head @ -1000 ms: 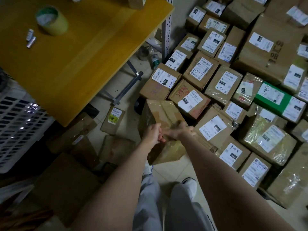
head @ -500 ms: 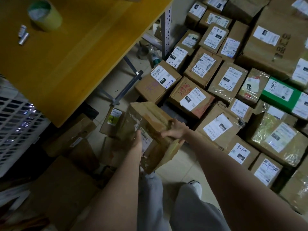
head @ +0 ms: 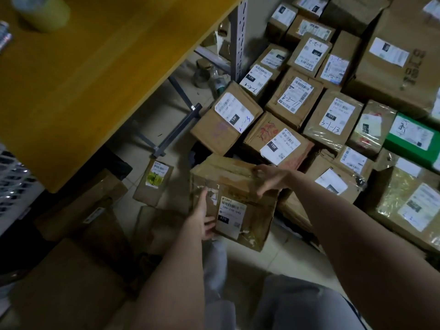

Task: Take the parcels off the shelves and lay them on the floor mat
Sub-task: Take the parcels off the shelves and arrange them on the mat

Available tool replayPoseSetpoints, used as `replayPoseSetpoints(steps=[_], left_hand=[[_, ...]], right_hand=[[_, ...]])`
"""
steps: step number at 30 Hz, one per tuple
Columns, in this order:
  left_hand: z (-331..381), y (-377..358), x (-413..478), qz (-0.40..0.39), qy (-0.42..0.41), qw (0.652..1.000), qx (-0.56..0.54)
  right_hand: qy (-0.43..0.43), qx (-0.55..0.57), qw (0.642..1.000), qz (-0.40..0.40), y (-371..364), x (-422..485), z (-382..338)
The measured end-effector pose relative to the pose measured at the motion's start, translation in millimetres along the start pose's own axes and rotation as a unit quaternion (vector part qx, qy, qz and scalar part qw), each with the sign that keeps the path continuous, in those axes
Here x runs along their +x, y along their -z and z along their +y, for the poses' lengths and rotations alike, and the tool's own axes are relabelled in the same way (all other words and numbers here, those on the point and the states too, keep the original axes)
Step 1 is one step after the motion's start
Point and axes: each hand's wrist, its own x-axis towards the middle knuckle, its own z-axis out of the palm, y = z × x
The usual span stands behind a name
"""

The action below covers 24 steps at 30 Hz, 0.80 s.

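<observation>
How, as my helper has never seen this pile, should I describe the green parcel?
Right of the yellow wooden shelf board, brown cardboard parcels cover the floor. Far right among them lies a green rectangular box with a white label, the only green one there.

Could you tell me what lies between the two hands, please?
Head view: the cardboard parcel, white label up, held by left hand and right hand.
</observation>
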Motion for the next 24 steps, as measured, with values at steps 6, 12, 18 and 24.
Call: replayPoseSetpoints(steps=[6, 12, 18, 24], left_hand=[[-2.3, -15.7, 18.1, 0.144, -0.166, 0.957, 0.189], [-11.5, -23.0, 20.6, 0.291, -0.361, 0.811, 0.357], [14.2, -31.0, 30.4, 0.278, -0.389, 0.789, 0.386], [43.1, -24.1, 41.1, 0.329, -0.335, 0.759, 0.452]], right_hand=[[0.017, 0.09, 0.996, 0.014, -13.9, 15.1, 15.4], [-0.003, 0.153, 0.96, 0.236, -34.2, 28.8, 53.6], [0.009, 0.148, 0.927, 0.344, -33.1, 31.3, 37.0], [0.125, 0.095, 0.892, 0.424, -18.8, 46.0, -9.9]])
